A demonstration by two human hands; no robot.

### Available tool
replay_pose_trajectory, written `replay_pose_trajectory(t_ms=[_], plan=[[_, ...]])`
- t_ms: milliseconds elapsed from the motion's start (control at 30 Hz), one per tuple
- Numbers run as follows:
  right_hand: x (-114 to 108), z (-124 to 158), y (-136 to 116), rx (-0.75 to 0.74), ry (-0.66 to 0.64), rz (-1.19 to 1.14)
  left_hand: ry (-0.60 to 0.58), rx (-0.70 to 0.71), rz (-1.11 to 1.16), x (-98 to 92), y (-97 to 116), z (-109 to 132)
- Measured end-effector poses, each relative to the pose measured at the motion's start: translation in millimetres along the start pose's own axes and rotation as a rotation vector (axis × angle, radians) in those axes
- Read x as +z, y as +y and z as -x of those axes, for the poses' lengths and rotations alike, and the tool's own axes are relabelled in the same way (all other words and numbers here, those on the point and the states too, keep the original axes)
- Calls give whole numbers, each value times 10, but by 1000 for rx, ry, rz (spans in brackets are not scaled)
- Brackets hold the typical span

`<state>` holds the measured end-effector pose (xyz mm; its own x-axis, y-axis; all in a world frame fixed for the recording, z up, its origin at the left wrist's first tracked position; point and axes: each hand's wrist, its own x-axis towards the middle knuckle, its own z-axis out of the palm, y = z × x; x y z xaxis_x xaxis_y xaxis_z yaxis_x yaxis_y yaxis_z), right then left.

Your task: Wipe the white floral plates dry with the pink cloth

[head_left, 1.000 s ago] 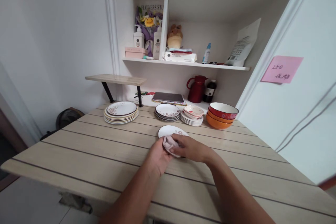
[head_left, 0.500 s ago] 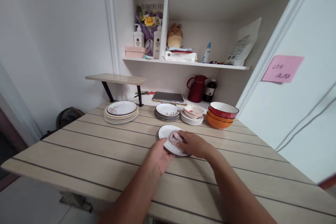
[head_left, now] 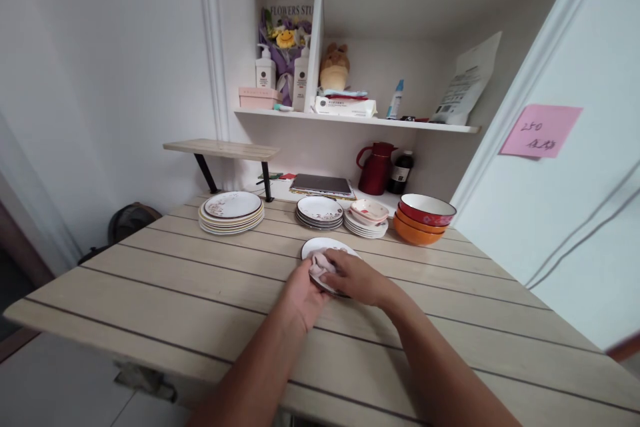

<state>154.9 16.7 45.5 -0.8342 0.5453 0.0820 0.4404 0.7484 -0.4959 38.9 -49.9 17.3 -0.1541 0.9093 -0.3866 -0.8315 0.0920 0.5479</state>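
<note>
A white plate (head_left: 316, 246) with a dark rim is tilted slightly above the table, in the middle of the view. My left hand (head_left: 303, 297) grips its near left edge, with the palm partly under it. My right hand (head_left: 357, 277) is closed on a crumpled pale pink cloth (head_left: 321, 265) and presses it against the plate's upper face, close to the left thumb. The fingertips of the left hand are hidden beneath the plate. Behind it stands a stack of similar dark-rimmed plates (head_left: 319, 209).
The slatted wooden table (head_left: 200, 293) bears large plates (head_left: 233, 205) at left, small dishes (head_left: 369, 211) on white saucers (head_left: 366, 229), and stacked bowls (head_left: 423, 219) at right. Behind are a small riser (head_left: 220, 149), a laptop (head_left: 321, 184), a red jug (head_left: 376, 170) and a dark bottle (head_left: 401, 173).
My right hand has slid the cloth to the left across the plate, towards my left thumb. The left hand still holds the plate in nearly the same place.
</note>
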Motion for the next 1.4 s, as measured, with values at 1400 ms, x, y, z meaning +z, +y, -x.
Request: replay_pose_trajectory(t_ms=[1400], plan=[[-115, 73, 188, 183, -28, 135, 29, -3, -26, 3, -17, 40]])
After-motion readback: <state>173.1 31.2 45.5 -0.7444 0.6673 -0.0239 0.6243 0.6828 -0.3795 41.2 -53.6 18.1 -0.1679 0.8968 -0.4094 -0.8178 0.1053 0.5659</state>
